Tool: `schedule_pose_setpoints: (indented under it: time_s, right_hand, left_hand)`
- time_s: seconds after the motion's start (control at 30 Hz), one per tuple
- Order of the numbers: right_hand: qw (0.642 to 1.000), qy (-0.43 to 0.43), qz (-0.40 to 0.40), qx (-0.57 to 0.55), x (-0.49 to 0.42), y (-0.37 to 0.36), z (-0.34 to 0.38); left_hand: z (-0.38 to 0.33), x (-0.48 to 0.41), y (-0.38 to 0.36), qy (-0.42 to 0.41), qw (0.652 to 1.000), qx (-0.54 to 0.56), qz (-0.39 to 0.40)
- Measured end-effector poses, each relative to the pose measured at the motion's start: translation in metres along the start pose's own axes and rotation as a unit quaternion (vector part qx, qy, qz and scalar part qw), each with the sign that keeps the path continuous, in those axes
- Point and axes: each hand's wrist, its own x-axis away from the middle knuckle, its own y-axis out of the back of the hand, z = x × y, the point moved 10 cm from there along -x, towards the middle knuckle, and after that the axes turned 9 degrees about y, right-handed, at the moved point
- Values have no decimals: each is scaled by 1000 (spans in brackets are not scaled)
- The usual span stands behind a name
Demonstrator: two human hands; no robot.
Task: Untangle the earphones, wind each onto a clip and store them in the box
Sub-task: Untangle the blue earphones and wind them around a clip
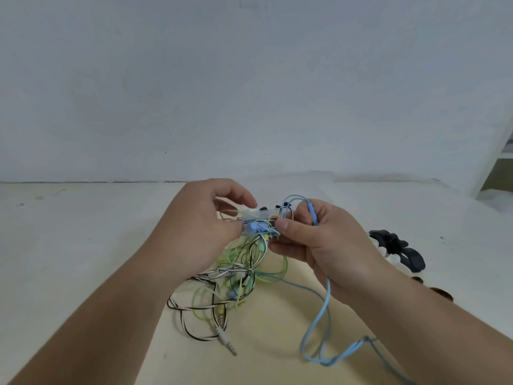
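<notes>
A tangle of earphone cables [238, 270], green, black-and-white and light blue, hangs between my hands down onto the table. My left hand [200, 232] pinches the knot at a small blue piece [254, 227]. My right hand [319, 240] grips the light blue cable [319, 323], which loops over its fingers and trails down to the table front. A metal jack plug [228, 344] lies on the table below the tangle. Dark clips [397, 248] lie on the table to the right of my right hand. No box is visible.
The pale table [69, 245] meets a plain white wall [249, 93] at the back. A white shelf frame [494, 168] stands at the far right.
</notes>
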Motion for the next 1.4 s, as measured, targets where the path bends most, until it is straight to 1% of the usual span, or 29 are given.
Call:
schedule_pose_setpoints:
  time_s: [0.03,0.1,0.2,0.3,0.37,0.47,0.6,0.67,0.73,0.87,0.93,0.97,1.0,1.07,1.13,1.17,1.23,1.33,1.4]
  right_hand:
    - [1000,8,-1,7,-1,2,1]
    - [999,18,-8,29,-3,4,5]
    - [998,31,-21,56,-4,10,11]
    - [996,39,-28,74,-4,12,14]
    - [995,39,-30,86,-3,12,14]
    - [995,27,-25,92,-3,11,12]
    - [997,-9,18,70,2,1,8]
    - [998,-23,38,45,4,-5,7]
    - [998,-29,45,15,5,-8,8]
    - [999,-41,15,-23,4,-4,6]
    - [998,-41,1,-39,2,1,4]
    - [998,-42,-2,-48,2,2,3]
    - [998,-42,-3,-54,2,3,3]
    - [997,-48,6,-52,2,3,0]
    - [995,-63,57,-45,3,-7,-3]
    - [993,-73,77,-46,4,-12,-5]
    - [989,-90,111,-49,7,-18,-10]
    - [988,-78,134,-21,9,-23,-8]
    - [991,-68,113,16,9,-19,-6]
  left_hand:
    - [-4,1,-2,-20,1000,-23,7]
    - [-9,2,-5,-41,998,-33,23]
    - [-9,3,-4,-47,998,-24,33]
    - [-8,5,-9,-41,996,-14,77]
    - [-6,5,-13,-37,995,-30,92]
    - [-5,4,-12,-46,995,-66,62]
    - [-14,6,1,-90,991,-94,-37]
    - [-19,7,4,-120,985,-108,-68]
    - [-19,6,1,-140,981,-120,-67]
    - [-12,2,-6,-93,995,-24,-1]
    - [-11,2,-10,-80,996,1,24]
    - [-11,3,-10,-83,996,0,24]
    - [-12,3,-9,-93,995,-14,10]
    - [-16,5,-3,-123,989,-69,-41]
    - [-19,7,3,-145,979,-112,-90]
    - [-19,8,5,-149,976,-124,-102]
    - [-19,8,5,-149,972,-144,-110]
    - [-18,6,4,-132,971,-161,-119]
    - [-15,5,4,-119,972,-161,-120]
